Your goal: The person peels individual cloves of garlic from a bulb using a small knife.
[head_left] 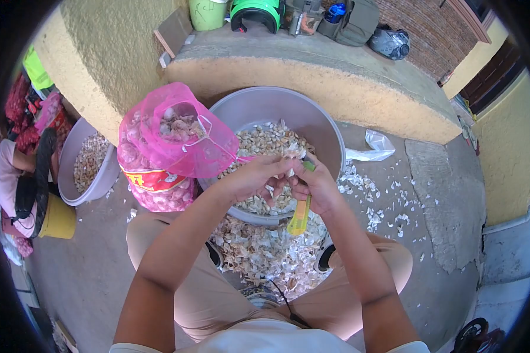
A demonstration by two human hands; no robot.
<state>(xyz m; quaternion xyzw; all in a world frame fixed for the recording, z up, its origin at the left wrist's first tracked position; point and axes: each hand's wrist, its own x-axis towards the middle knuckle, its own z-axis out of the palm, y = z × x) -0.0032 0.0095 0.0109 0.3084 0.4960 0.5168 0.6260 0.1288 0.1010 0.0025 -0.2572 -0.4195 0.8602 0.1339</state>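
Observation:
Over the large grey tub (pixel 330 126), my left hand (pixel 256 177) pinches a garlic bulb (pixel 293 152) with papery skin hanging off it. My right hand (pixel 319 188) is closed around a yellow-green box cutter (pixel 298 220), its handle end pointing down toward me. Both hands meet at the bulb, and the fingers hide the blade. Inside the tub lie many loose garlic cloves (pixel 265 140). Left of the tub stands a pink mesh sack (pixel 159 150) full of garlic bulbs, its open top sagging over the tub's rim.
Garlic skins (pixel 265 250) are heaped between my feet, with more scattered to the right. At far left a person (pixel 20 176) sits by another tub (pixel 109 162) of cloves and a yellow bucket (pixel 59 217). A raised ledge (pixel 312 76) holds a green helmet (pixel 256 13) and bags.

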